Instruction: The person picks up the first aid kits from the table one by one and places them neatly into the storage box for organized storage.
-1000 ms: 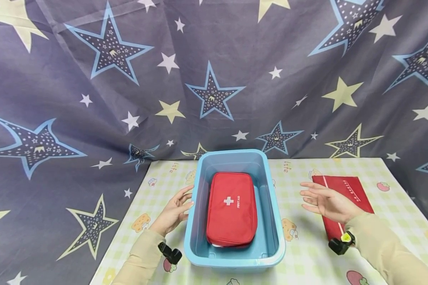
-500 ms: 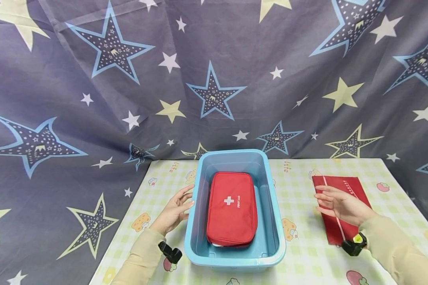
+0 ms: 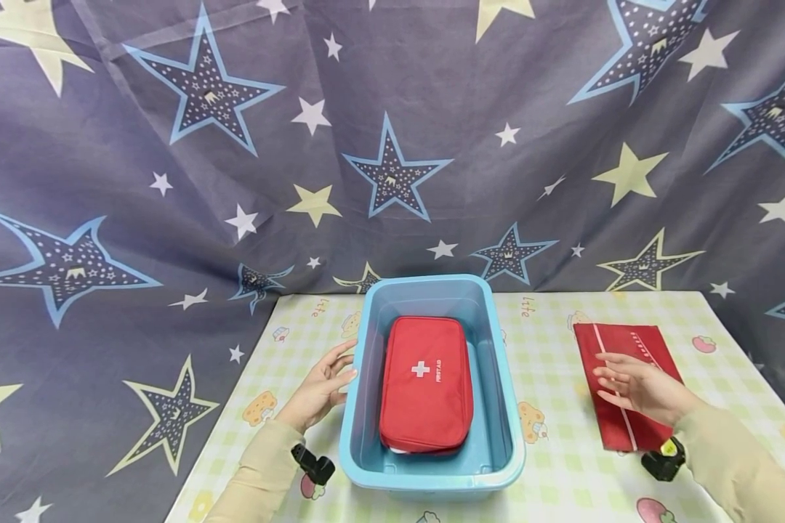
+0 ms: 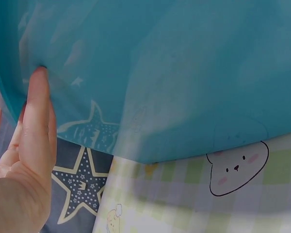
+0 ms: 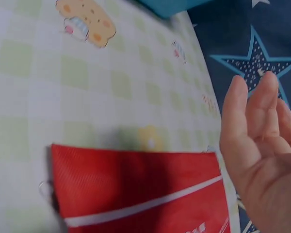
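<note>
Lower centre, my left hand [image 3: 320,392], fingers relaxed, touches blue bin [image 3: 432,481]; lower right, loose-fingered right hand [image 3: 647,392] above red pouch [image 3: 624,340].

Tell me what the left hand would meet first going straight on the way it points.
The blue tub's outer wall: the left hand has its fingertips right at it, seemingly touching, though contact is hard to confirm.

Before me, on the green-and-white checked tablecloth [image 3: 565,476], stands the light-blue rectangular plastic bin [image 3: 432,481], with the red rounded-rectangular fabric first-aid pouch [image 3: 425,410] inside it. My left hand [image 3: 318,390] touches the bin's left wall. Well to the right lies the flat red rectangular bag [image 3: 621,340], beneath my right hand [image 3: 647,390]. Beyond the tablecloth's far edge hangs the dark star-printed fabric backdrop [image 3: 425,91].
</note>
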Demonstrator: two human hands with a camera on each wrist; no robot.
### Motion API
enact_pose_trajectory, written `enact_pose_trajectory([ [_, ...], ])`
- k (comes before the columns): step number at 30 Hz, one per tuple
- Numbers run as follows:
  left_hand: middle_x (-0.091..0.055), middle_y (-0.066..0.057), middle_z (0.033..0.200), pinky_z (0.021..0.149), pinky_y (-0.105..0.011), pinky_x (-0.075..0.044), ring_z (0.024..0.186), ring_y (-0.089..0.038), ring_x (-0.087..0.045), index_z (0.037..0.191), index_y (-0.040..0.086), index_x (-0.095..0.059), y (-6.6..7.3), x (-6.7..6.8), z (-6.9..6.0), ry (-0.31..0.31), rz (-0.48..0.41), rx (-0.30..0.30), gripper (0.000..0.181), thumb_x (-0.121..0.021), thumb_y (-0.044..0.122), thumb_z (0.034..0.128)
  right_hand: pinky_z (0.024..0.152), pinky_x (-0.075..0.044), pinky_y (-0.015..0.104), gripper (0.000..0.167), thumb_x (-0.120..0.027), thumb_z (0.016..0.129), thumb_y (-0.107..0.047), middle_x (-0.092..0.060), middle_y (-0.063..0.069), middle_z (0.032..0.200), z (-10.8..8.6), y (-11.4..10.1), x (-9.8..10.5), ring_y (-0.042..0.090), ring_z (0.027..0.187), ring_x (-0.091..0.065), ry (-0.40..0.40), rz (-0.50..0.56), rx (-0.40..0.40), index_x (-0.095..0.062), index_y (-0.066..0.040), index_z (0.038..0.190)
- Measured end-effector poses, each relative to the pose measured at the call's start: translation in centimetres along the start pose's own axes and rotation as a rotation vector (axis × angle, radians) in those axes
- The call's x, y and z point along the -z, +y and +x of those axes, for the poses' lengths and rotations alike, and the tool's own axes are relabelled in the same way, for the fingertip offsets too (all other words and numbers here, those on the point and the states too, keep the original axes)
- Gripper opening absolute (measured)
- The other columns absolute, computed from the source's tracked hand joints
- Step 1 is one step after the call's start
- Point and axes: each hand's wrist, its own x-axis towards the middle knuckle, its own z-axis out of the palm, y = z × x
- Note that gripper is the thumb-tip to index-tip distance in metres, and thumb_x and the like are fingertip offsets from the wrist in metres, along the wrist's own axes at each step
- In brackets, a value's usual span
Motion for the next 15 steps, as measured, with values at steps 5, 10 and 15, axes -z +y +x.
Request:
enact_pose_trajectory([
  [5,-0.052,0.003,0.121,0.077,-0.035,-0.057,0.099,-0.011,-0.06,0.149,0.012,-0.023,-0.2,0.1,0.0,-0.006,0.006,0.001,0.059,-0.051,0.006,0.0968,0.088,-0.053,0.029,0.038,-0.028,0.104,-0.021,-0.064,-0.009,0.104,-0.4,0.6,1.1,0.006,0.097,-0.061,0.002,0.017,0.005,-0.064,-0.032,0.105],
  [10,-0.052,0.003,0.121,0.077,-0.035,-0.056,0.099,-0.01,-0.061,0.149,0.012,-0.024,0.0,0.1,-0.1,0.0,0.008,-0.001,0.059,-0.051,0.007,0.0965,0.087,-0.054,0.028,0.037,-0.031,0.104,-0.016,-0.064,-0.009,0.103,-0.7,1.0,2.3,0.006,0.097,-0.062,0.014,0.001,0.009,-0.064,-0.032,0.104],
  [15,-0.052,0.003,0.121,0.076,-0.034,-0.057,0.099,-0.01,-0.061,0.149,0.012,-0.024,0.1,0.0,-0.1,-0.002,0.014,-0.003,0.06,-0.052,0.007,0.0963,0.084,-0.055,0.028,0.027,-0.037,0.102,-0.018,-0.061,-0.011,0.1,-1.2,0.9,3.2,0.005,0.093,-0.062,0.137,-0.099,-0.04,-0.059,-0.033,0.099],
])
